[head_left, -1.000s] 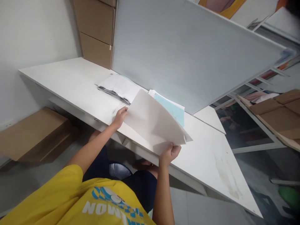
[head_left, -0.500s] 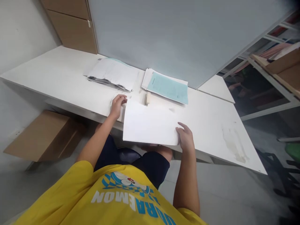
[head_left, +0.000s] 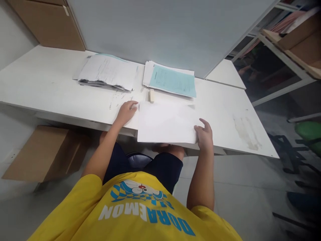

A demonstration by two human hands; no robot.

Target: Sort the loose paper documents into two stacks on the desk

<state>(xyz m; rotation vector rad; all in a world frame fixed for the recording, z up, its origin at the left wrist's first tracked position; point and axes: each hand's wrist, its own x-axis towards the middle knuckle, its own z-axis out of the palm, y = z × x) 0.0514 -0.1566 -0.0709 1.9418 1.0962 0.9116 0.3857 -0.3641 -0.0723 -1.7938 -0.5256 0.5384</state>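
Note:
A blank white sheet (head_left: 167, 122) lies flat on the white desk (head_left: 50, 90) in front of me. My left hand (head_left: 126, 112) rests at the sheet's left upper corner, fingers curled onto the desk beside its edge. My right hand (head_left: 205, 135) lies at the sheet's right lower corner with fingers loosely spread, touching the edge. A small cream stapler (head_left: 151, 95) sits just beyond the sheet.
A stack topped by a light blue printed page (head_left: 173, 82) lies behind the sheet, and a messy pile of printed papers (head_left: 106, 72) to its left. A grey partition (head_left: 160, 30) stands at the desk's back. A cardboard box (head_left: 40, 152) is on the floor at left.
The sheet was held up and curved in both hands; it now lies flat on the desk. My right hand let go of its grip and rests open at the corner.

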